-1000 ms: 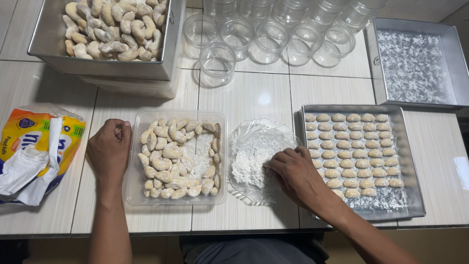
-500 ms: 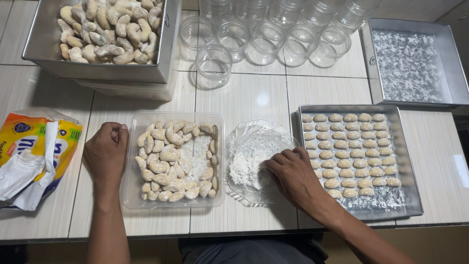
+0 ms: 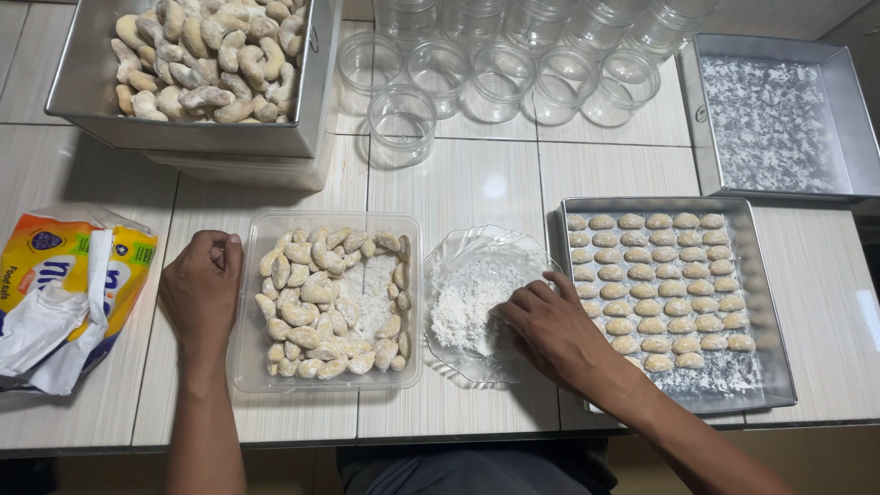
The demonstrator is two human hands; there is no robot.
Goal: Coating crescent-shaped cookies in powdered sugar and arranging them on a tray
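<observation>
My left hand is curled into a fist on the table and touches the left wall of a clear plastic container. That container holds several sugar-dusted crescent cookies and some loose white powder. My right hand reaches from the right into a clear glass bowl of powdered sugar. Its fingertips point down at the powder, and what they pinch, if anything, is hidden. The right forearm crosses the near left corner of a metal tray lined with rows of small oval cookies.
A metal pan heaped with crescent cookies stands on a box at the back left. Several empty clear jars line the back. A powder-dusted empty metal tray is back right. A crumpled yellow-and-white bag lies far left.
</observation>
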